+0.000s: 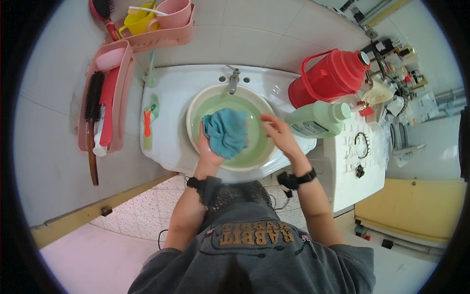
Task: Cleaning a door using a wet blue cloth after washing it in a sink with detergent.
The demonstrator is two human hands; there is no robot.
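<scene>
At six o'clock, the shirt (279, 269) bears two lines of tan capitals (257, 232). Between two and three o'clock, the green bottle (323, 116) has a label (309, 128) too small to read.

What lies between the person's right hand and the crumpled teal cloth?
In the head view, a stretch of pale green water inside the round cream-coloured basin lies between the right hand and the crumpled teal cloth; they are apart.
</scene>
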